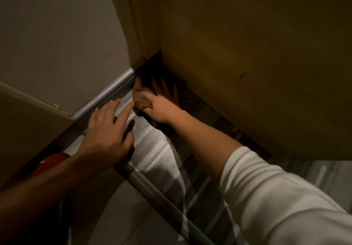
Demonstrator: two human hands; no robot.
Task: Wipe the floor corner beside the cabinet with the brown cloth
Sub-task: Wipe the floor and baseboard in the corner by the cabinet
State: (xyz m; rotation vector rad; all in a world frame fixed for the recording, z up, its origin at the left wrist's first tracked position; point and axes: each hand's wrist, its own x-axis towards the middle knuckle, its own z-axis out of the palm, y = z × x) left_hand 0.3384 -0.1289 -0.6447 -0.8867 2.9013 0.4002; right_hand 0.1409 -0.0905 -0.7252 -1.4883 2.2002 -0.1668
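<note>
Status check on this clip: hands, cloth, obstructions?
Right hand gripping brown cloth, pressed into the floor corner by the cabinet. Left hand open, braced on floor. Nothing obstructing.

Tight corner between cabinet and wall; open floor nearer.

My right hand sits at frame centre, fingers curled into a closed grip, forearm running down to lower right, white sleeve pushed up past the wrist. My left hand lies flat left of centre, fingers spread, forearm bare.
</note>
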